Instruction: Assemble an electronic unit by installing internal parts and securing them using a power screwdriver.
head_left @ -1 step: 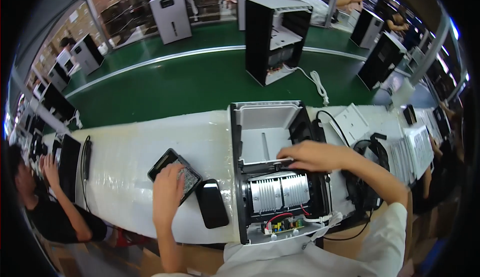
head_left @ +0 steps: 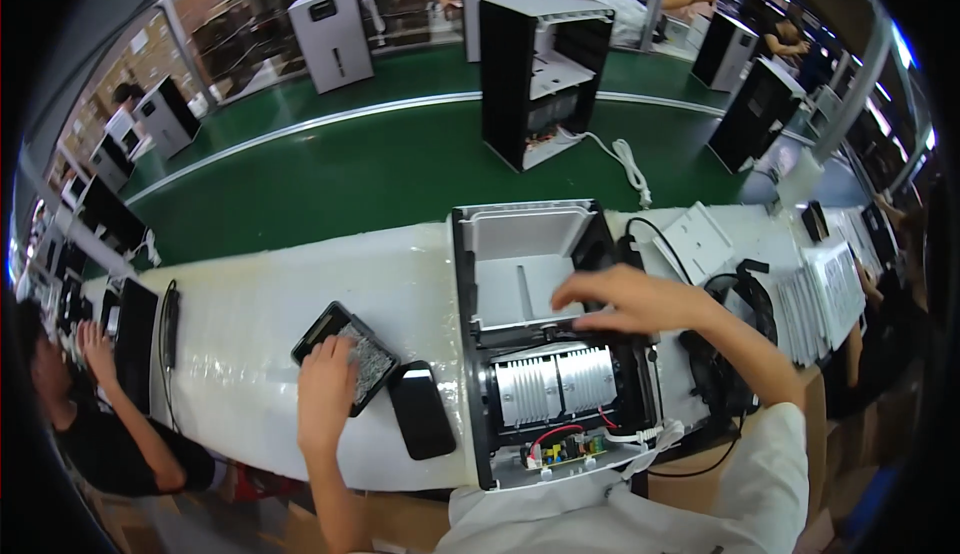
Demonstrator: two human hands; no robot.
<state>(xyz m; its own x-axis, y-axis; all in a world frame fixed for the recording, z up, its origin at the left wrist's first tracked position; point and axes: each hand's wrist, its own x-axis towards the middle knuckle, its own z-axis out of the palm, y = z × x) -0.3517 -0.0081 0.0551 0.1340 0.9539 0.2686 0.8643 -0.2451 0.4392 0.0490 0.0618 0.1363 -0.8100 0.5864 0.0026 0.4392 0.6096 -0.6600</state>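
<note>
My left hand (head_left: 328,386) reaches into a black tray (head_left: 322,326) of small grey screws (head_left: 372,362). Its fingers are bent and close together; whatever the tips hold is hidden. A dark phone (head_left: 422,410) lies beside the tray. In front of me an appliance housing (head_left: 464,294) rests on its back, black-sided and white inside. Above its middle crossbar hovers my right hand (head_left: 640,300), fingers and thumb apart, with nothing visible in it. Nearer to me inside the housing are finned silver heat sinks (head_left: 556,386), red wires and a small circuit board (head_left: 566,452).
Across the green conveyor (head_left: 380,164) stands another open housing (head_left: 510,84) with a white power cord (head_left: 626,166). Several more appliances line the belt. To the right lie a white panel (head_left: 698,244), black cables and stacked white parts (head_left: 800,314). A co-worker (head_left: 115,419) sits at the left.
My right hand has lifted slightly off the crossbar, its fingers spreading. My left hand stays at the screw tray, shifted a little within it. The whole view has moved slightly.
</note>
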